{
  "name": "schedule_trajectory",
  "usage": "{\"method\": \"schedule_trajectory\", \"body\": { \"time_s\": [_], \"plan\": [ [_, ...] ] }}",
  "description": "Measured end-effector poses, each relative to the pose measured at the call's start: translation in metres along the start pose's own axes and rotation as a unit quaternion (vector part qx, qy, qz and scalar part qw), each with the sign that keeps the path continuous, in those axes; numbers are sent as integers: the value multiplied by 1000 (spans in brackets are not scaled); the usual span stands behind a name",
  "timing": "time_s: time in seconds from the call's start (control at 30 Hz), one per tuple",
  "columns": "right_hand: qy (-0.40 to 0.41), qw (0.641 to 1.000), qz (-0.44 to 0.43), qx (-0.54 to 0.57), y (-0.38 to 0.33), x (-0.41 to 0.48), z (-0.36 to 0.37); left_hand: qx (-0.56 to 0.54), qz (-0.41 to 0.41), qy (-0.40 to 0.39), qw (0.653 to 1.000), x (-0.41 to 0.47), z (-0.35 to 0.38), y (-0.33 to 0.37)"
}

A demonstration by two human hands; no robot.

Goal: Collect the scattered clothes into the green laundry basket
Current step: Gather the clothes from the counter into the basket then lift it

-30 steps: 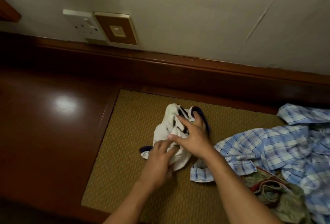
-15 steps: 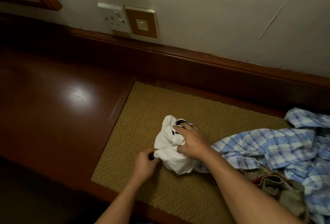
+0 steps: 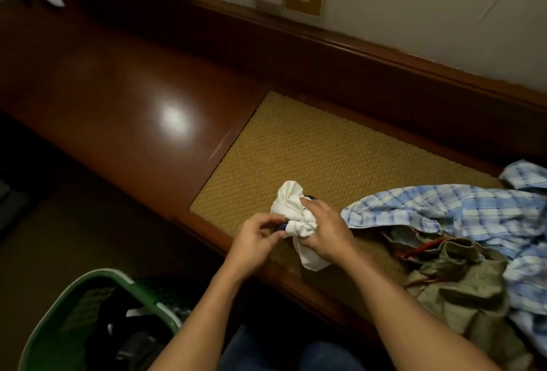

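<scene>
R hand (image 3: 325, 230) grips bunched white garment (image 3: 288, 203) over woven mat (image 3: 325, 148); L hand (image 3: 254, 237) pinches its edge. Green basket (image 3: 97, 276) w/ clothes lower left.

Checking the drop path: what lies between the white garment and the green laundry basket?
Head view: between white garment and green laundry basket, only the left hand, the wooden platform's edge and dim floor.

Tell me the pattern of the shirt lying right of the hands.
Blue-and-white plaid shirt, head view.

Basket (image 3: 88, 287) cut off below.
</scene>
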State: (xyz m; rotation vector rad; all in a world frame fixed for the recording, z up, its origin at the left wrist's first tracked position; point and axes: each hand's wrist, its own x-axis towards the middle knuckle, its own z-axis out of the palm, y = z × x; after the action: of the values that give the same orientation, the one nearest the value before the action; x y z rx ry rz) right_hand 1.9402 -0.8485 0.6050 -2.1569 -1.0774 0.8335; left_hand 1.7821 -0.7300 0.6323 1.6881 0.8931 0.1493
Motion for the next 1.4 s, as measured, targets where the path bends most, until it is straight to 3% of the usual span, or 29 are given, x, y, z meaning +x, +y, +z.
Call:
{"method": "schedule_trajectory", "body": {
  "time_s": [0.13, 0.33, 0.57, 0.73, 0.87, 1.13, 1.4],
  "plan": [
    [24, 999, -24, 3, -25, -18, 16, 140, 52, 87, 985, -41, -32, -16],
    [19, 996, -84, -3, -72, -34, 62, 309, -61, 106, 943, -112, -91, -78],
    [-47, 990, -132, -25, -145, -54, 147, 349, -142, 91, 922, -195, -160, -164],
    [-136, 976, -162, -56, -196, -68, 236, 366, -175, 96, 909, -263, -213, -234],
    [-179, 961, -194, -83, -229, -79, 302, 401, -208, 50, 891, -317, -243, -303],
    [-231, 918, -257, -193, -264, -90, 413, 491, -198, -154, 834, -404, -282, -439],
    [-234, 903, -286, -217, -265, -103, 498, 536, -168, -204, 802, -419, -281, -502]
  ]
}}
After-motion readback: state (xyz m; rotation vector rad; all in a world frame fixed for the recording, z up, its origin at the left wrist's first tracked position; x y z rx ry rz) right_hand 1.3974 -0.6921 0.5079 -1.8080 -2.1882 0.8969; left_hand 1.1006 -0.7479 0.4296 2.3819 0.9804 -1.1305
